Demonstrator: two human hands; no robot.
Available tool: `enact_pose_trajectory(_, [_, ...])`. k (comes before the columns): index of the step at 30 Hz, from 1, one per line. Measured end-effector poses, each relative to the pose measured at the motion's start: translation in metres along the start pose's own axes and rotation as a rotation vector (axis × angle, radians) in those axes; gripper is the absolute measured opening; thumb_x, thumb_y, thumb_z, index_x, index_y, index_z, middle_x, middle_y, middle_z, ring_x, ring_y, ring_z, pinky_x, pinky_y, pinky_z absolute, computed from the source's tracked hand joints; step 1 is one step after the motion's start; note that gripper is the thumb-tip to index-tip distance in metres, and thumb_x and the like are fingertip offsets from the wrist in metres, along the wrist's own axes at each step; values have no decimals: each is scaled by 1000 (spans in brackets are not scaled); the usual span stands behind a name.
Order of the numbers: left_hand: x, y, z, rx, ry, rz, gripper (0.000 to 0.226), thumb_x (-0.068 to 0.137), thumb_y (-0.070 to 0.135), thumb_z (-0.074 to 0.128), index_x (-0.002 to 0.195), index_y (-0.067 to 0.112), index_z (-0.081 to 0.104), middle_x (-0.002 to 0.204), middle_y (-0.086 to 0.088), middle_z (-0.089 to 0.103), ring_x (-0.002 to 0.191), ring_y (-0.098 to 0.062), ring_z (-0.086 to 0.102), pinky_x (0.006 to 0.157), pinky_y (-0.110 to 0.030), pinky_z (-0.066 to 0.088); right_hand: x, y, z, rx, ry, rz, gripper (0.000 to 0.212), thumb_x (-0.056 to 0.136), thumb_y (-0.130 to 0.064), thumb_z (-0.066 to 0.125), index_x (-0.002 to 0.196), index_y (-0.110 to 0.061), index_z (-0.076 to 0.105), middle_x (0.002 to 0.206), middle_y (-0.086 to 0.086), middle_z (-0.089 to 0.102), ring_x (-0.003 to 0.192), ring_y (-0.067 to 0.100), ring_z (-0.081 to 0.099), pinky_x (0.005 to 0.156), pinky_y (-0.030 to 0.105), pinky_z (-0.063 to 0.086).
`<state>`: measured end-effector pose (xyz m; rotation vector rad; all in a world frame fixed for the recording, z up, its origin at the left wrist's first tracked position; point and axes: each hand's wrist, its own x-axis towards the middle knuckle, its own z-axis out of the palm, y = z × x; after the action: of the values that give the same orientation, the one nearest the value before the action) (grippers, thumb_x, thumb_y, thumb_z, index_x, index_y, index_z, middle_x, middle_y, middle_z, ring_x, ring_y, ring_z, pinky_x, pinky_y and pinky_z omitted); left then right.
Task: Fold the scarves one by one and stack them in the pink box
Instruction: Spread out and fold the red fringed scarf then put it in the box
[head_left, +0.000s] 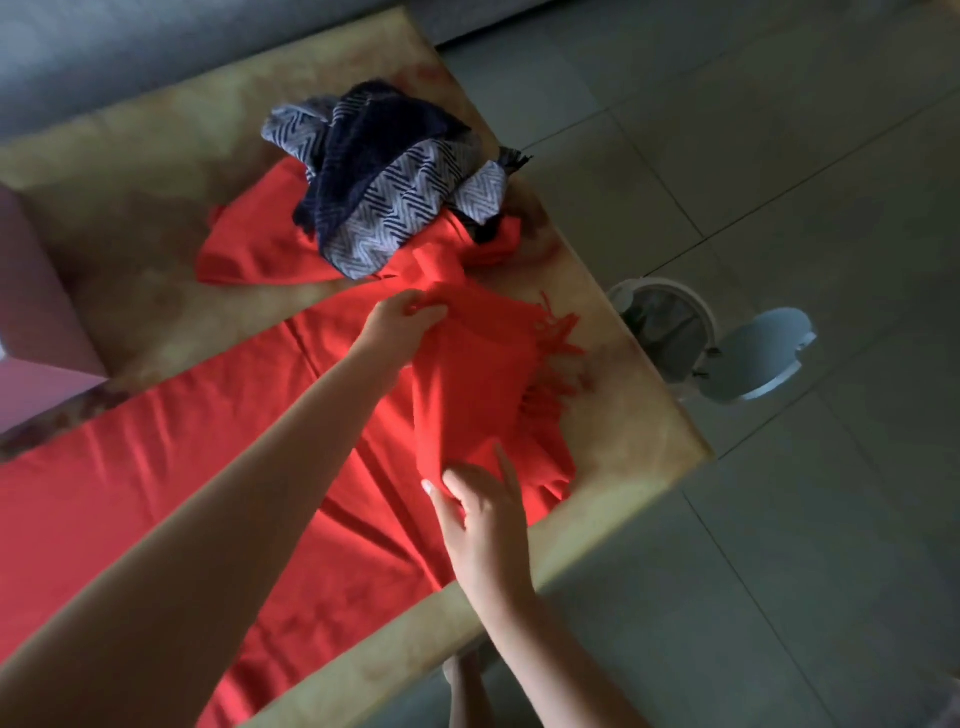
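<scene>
A long red scarf (171, 467) lies stretched across the yellowish table (634, 436), its fringed end (556, 353) folded back near the right edge. My left hand (397, 322) pinches the far corner of that folded end. My right hand (485, 512) grips the near corner of the same fold. Behind them lies a heap: a dark blue scarf (363, 150) and a grey-white zigzag scarf (410, 213) on top of more red cloth (249, 249). The pink box (36, 332) stands at the left edge, only partly in view.
The table's corner (696, 447) points right, with grey tiled floor beyond. A white bin (665, 327) with its lid (763, 353) swung open stands on the floor right beside the table. A grey sofa (104, 52) runs along the far side.
</scene>
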<state>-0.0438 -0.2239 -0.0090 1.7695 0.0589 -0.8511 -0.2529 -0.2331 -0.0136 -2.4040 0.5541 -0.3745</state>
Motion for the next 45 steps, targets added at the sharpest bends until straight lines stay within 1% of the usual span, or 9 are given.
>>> enact_pose_trajectory(5, [-21,-48,-67,-38,157,-197,16,92,0,48,98,14,53,71,-2,46,39,1,47,41,-14,42,-20,1,10,-18,-173,-53,19,82,-38,64,78,-20,58,72,-9,56,74,10,54,99,34,39])
enact_pose_trajectory(8, [-36,-96,-111,321,230,-296,42,87,-2,53,127,7,45,103,-15,61,87,-27,65,82,-40,55,-25,4,14,109,-227,53,25,82,-48,62,87,-24,68,88,-14,66,87,8,62,93,32,42])
enact_pose_trajectory(11, [-47,-112,-121,475,277,-143,46,84,-6,54,128,3,47,117,-23,60,107,-41,57,90,-45,47,-9,25,14,-12,8,225,33,81,-41,65,106,-18,67,105,-5,67,98,19,61,93,27,41])
enact_pose_trajectory(18, [-34,-75,-68,746,161,28,82,76,43,73,145,22,33,138,-13,46,129,-35,39,107,-43,30,9,45,29,-305,-17,400,50,62,-34,85,106,-17,68,109,10,61,102,36,52,91,41,34])
enact_pose_trajectory(21, [-30,-72,-48,886,190,107,80,75,40,74,143,27,34,131,-9,52,123,-33,42,102,-40,30,19,40,36,-276,60,374,25,63,-29,84,82,-23,68,97,5,60,96,35,51,85,41,37])
enact_pose_trajectory(26, [-24,-75,-55,518,279,192,25,81,18,68,105,19,70,90,-12,61,88,-26,58,84,-30,43,26,26,43,-191,128,244,12,74,-22,76,76,-25,65,93,-4,61,95,25,49,84,34,31])
enact_pose_trajectory(31, [-33,-77,-83,344,405,136,19,89,9,57,105,4,67,105,-16,67,100,-28,60,75,-18,35,-3,3,41,49,100,153,5,84,-21,65,87,-18,62,94,-9,65,98,17,56,94,29,34])
enact_pose_trajectory(38, [-54,-101,-153,136,517,-88,28,91,8,44,115,4,58,111,-20,62,101,-33,60,90,-37,48,-74,-65,64,217,-329,-15,6,92,-22,54,87,-23,53,83,-12,62,80,7,60,116,35,17])
enact_pose_trajectory(45, [-100,-128,-225,-152,390,-225,31,96,-4,37,79,18,52,76,-5,50,62,-6,57,46,-20,52,-116,-125,98,270,-743,-152,11,93,-29,48,92,-20,53,82,2,65,82,22,57,111,31,23])
